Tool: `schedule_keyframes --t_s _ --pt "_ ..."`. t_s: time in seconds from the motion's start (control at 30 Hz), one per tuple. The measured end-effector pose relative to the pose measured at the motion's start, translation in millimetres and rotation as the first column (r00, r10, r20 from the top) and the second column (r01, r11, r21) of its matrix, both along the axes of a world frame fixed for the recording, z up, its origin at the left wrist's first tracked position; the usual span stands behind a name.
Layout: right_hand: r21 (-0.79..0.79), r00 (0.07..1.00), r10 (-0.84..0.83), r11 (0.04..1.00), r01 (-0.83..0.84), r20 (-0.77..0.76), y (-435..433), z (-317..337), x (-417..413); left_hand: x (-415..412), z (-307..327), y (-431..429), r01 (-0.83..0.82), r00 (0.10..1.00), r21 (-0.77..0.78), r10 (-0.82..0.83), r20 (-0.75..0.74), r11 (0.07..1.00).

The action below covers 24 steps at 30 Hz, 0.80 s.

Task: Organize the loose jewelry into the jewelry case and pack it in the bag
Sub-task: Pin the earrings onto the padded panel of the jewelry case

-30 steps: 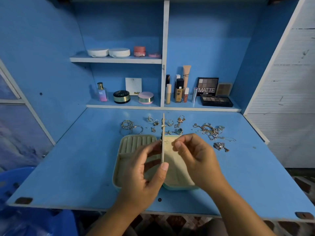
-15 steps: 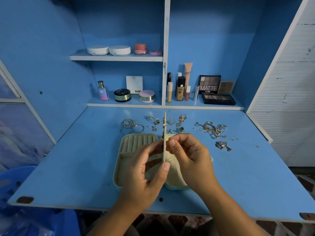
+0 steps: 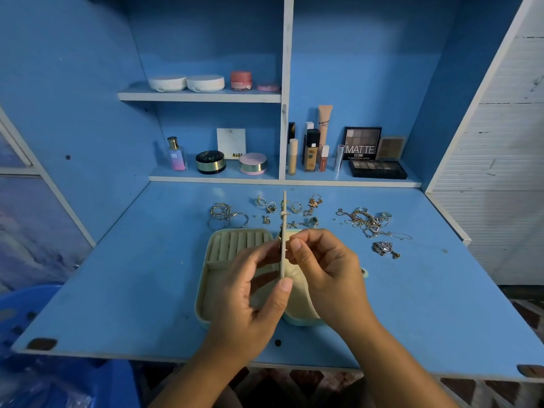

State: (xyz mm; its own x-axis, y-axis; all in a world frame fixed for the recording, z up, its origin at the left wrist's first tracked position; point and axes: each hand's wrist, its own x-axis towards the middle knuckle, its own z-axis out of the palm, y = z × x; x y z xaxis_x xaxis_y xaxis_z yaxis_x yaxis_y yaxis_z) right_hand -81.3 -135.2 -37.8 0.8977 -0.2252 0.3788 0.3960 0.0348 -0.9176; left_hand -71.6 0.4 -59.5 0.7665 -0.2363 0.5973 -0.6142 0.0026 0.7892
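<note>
A pale green jewelry case (image 3: 223, 254) lies open on the blue desk, with ring rolls in its far left part. A thin cream divider panel (image 3: 283, 219) stands upright on edge over its middle. My left hand (image 3: 250, 293) grips the panel's near end between thumb and fingers. My right hand (image 3: 321, 269) pinches something small against the panel's right face; what it is stays hidden. Loose rings and earrings (image 3: 290, 212) lie just beyond the case. Hoop bangles (image 3: 225, 217) lie at the far left. A tangle of chains (image 3: 366, 220) and a sparkly pendant (image 3: 384, 248) lie to the right.
Cosmetics fill the shelves behind: a perfume bottle (image 3: 176, 154), compacts (image 3: 210, 161), foundation tubes (image 3: 312, 151) and eyeshadow palettes (image 3: 378, 169). A blue plastic basket (image 3: 20, 307) sits below the desk's left edge. No bag is in view.
My right hand's fingertips have closed in against the upright panel. The left hand keeps the same grip, and the jewelry on the desk has not moved.
</note>
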Motion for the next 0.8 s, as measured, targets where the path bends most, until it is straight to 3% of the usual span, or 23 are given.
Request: schedule_keyframes --t_s 0.2,0.4,0.6,0.8 --pt "-0.072 0.999 -0.038 0.997 0.036 -0.027 -0.9 -4.8 2.9 0.2 1.6 -0.2 0.009 1.000 0.005 -0.009 0.011 1.000" --pt "-0.370 0.973 -0.212 0.900 0.230 0.089 0.0 -3.1 3.1 0.7 0.7 0.8 0.006 1.000 0.028 -0.007 0.007 1.000" --pt "-0.235 0.987 -0.132 0.960 0.149 0.088 -3.7 -8.2 -0.4 -0.9 1.8 0.3 0.028 1.000 0.013 -0.028 -0.013 1.000" --pt "-0.350 0.979 -0.178 0.915 0.202 0.098 -3.7 -5.7 3.8 0.1 1.4 1.3 0.025 1.000 0.042 -0.024 -0.019 0.999"
